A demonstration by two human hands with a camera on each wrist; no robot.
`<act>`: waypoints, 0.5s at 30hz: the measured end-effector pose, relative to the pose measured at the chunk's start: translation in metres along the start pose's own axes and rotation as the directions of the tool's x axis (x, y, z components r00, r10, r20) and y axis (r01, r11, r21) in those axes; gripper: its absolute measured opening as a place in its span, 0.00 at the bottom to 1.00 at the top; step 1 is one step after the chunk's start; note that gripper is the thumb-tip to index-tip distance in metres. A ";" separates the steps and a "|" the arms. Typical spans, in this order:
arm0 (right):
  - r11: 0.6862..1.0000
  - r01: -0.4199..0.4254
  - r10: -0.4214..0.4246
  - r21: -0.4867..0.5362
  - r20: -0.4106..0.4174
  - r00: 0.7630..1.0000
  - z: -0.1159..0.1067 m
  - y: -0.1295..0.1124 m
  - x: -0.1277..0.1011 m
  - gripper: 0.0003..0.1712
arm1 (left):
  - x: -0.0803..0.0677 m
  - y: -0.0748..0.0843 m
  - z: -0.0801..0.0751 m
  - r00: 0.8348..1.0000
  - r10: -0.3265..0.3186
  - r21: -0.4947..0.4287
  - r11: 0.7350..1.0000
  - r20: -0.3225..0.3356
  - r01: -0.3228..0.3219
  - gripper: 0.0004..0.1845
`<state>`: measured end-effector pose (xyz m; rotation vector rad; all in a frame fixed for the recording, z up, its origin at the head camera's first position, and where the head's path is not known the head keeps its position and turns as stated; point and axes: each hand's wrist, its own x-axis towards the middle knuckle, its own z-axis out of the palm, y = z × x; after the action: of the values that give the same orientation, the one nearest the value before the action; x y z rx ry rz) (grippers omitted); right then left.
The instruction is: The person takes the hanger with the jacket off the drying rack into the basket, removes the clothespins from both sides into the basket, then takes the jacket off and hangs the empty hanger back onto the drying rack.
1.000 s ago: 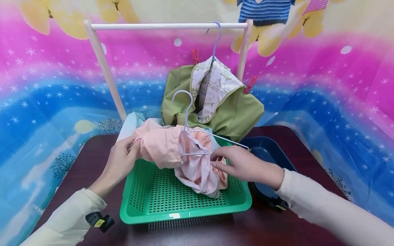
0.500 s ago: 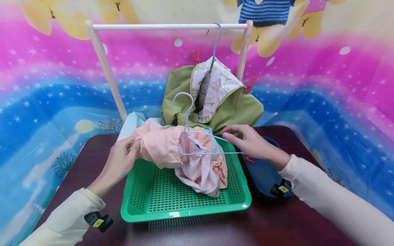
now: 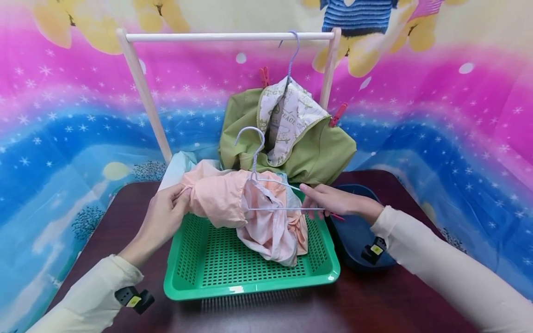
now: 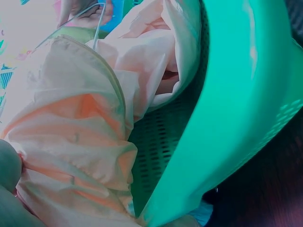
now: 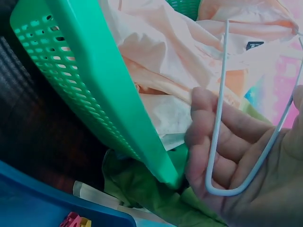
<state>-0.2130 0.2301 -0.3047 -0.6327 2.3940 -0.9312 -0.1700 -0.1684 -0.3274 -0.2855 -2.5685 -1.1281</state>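
My left hand (image 3: 162,210) pinches a gathered bit of a peach-pink garment (image 3: 218,196) held over a green basket. Inside the garment lies the left end of a pale lilac wire hanger (image 3: 256,155), its hook standing up. The hanger's right end sticks out bare, and my right hand (image 3: 337,200) holds it. In the right wrist view, the rounded wire end (image 5: 218,123) crosses the palm, with loosely curled fingers (image 5: 203,127) behind it. Close up in the left wrist view, the garment (image 4: 75,142) shows a zip-like edge; only part of the left hand shows.
The green perforated basket (image 3: 250,290) stands on a dark table (image 3: 258,317). Behind it, a green jacket (image 3: 241,125) with red clothespins (image 3: 338,114) hangs from a rack (image 3: 208,37). At right is a dark blue tray (image 3: 358,240) holding clothespins (image 5: 72,220).
My right hand moved right from the garment along the hanger to its bare end, then turned so its fingers pass behind the wires. The hanger hook shifted slightly right. My left hand stayed put.
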 end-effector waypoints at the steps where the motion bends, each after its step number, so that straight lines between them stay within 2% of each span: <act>1: 1.000 0.004 -0.004 -0.003 -0.004 1.000 0.000 0.000 0.000 0.44 | 0.000 0.000 0.000 1.000 -0.001 -0.002 1.000 -0.002 0.001 0.20; 9: 0.999 -0.002 0.006 0.034 -0.121 0.993 0.005 0.001 0.001 0.42 | 0.001 -0.002 -0.001 1.000 0.017 -0.060 0.998 0.000 -0.016 0.21; 15: 0.999 -0.008 0.015 0.041 -0.158 0.987 0.007 0.005 0.000 0.42 | 0.000 0.003 -0.003 0.992 0.113 -0.112 0.987 -0.063 -0.119 0.20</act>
<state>-0.2100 0.2302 -0.3126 -0.5474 2.5081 -1.0579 -0.1688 -0.1684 -0.3239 -0.4188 -2.4081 -1.2257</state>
